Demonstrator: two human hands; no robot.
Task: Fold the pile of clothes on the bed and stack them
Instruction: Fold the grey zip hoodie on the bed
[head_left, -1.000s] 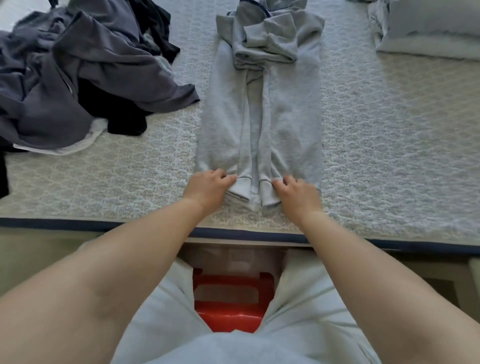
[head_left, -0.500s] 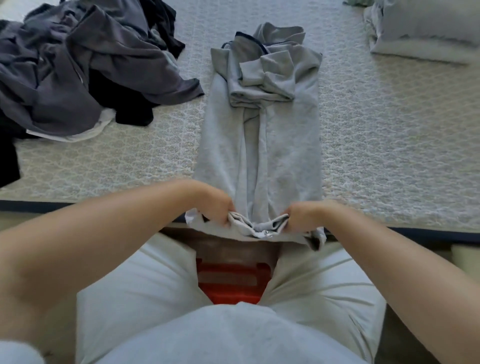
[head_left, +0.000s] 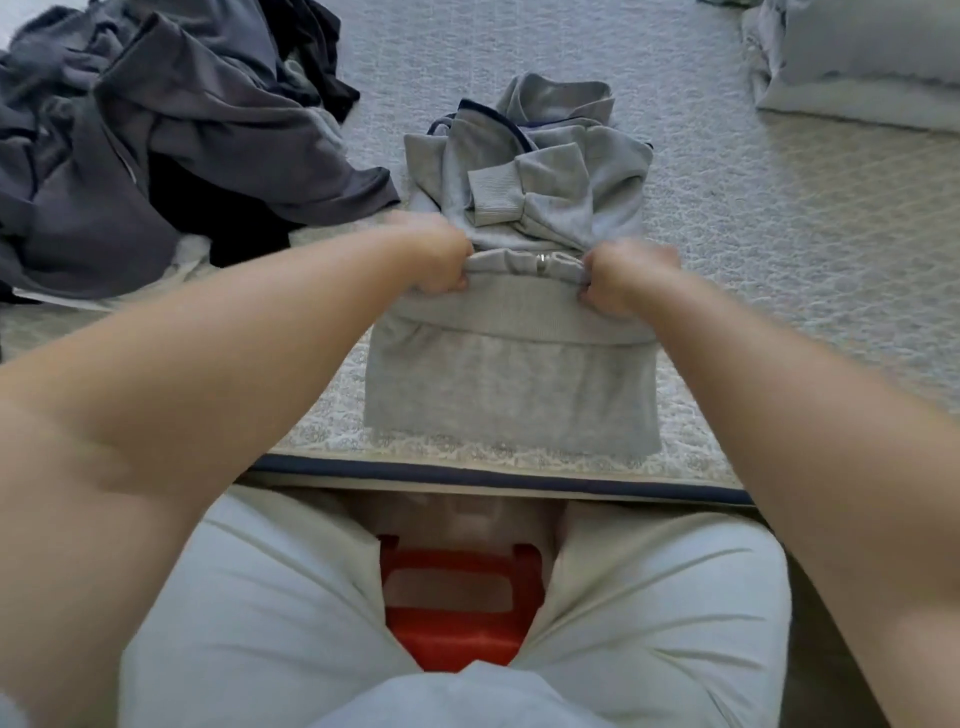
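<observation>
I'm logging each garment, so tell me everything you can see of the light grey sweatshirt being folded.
The light grey sweatshirt looks like soft fleece with ribbed cuffs, a ribbed hem, dark navy trim and a metal zipper pull. It lies on the bed, sleeves folded across its top. The left hand and right hand grip the hem, carried up over the body.
</observation>
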